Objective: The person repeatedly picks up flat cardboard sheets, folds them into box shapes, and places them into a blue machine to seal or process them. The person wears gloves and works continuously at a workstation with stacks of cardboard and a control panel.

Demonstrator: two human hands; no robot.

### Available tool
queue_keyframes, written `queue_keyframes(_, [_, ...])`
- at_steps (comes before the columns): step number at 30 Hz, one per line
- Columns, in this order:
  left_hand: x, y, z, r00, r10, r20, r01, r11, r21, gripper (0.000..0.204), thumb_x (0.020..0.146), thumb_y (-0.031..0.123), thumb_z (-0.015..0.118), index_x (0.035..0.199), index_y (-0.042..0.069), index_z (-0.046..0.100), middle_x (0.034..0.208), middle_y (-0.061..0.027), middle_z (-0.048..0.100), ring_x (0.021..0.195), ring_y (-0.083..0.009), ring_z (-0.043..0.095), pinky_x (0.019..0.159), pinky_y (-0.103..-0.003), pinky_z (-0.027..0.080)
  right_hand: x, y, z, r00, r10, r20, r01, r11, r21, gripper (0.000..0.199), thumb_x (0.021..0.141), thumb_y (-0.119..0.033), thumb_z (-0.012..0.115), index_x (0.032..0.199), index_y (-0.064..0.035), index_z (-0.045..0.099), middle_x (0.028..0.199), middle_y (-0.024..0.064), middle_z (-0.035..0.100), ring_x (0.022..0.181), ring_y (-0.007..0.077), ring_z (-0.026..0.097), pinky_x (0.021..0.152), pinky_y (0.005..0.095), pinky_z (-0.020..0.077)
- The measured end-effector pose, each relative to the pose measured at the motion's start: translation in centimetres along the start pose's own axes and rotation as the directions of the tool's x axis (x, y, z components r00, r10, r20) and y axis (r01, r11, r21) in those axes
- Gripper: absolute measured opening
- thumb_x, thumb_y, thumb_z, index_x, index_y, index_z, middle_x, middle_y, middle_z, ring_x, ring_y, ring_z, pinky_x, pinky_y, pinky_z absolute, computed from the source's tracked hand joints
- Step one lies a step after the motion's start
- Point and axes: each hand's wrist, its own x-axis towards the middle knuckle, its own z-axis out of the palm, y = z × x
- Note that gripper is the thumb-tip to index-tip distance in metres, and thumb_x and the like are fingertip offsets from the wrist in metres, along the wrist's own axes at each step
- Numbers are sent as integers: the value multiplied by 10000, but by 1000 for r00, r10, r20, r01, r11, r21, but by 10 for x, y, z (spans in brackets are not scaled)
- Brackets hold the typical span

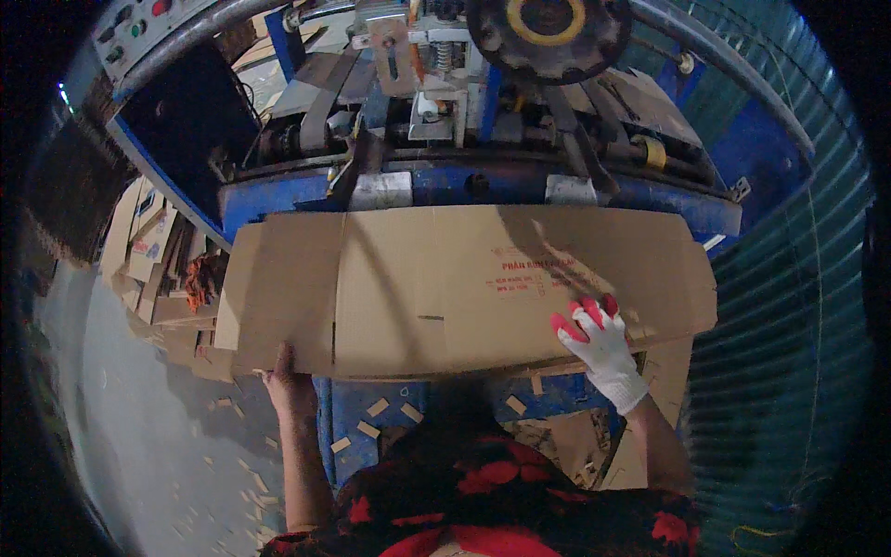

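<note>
A flat, unfolded brown cardboard box blank (445, 288) with red print lies across the blue machine table (371, 190) in front of me. My left hand (290, 382), bare, grips its near left edge from below. My right hand (601, 342), in a white glove with red fingertips, presses flat on the blank's near right part. The blank's far edge lies against the machine's feed area.
The machine (464, 102) has rollers, a dark wheel with a yellow ring (548, 28) and a control panel with buttons (139, 28) at upper left. Stacks of cardboard (148, 251) stand to the left. Cardboard scraps (241, 464) litter the grey floor. A green corrugated wall (789, 306) is on the right.
</note>
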Motion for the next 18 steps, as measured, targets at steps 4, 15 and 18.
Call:
queue_keyframes(4, [14,-19,28,965,95,245,-243,679,693,401,876,155,638,1223,-15,533,1299,-141,517,1172,-276,510,996,-394,412,30,12,25,999,46,13,-47,997,57,606,667,-9,612,1208,-280,579,1264,74,491,1138,337,482,974,506,396])
queue_keyframes(15, [39,1,152,500,166,850,-847,296,441,531,801,-38,503,1316,89,514,1386,-147,464,1345,-332,352,1097,-410,321,61,49,40,989,143,43,-143,990,-3,620,735,9,543,1277,-292,537,1274,85,496,1118,337,490,1056,565,305])
queue_keyframes(18, [81,-8,171,526,211,824,-812,415,411,530,801,-32,508,1313,103,522,1384,-151,464,1334,-347,363,1092,-421,318,88,60,58,997,73,-35,-73,997,-1,683,717,2,566,1331,-283,476,1293,100,486,1133,342,494,1063,562,297])
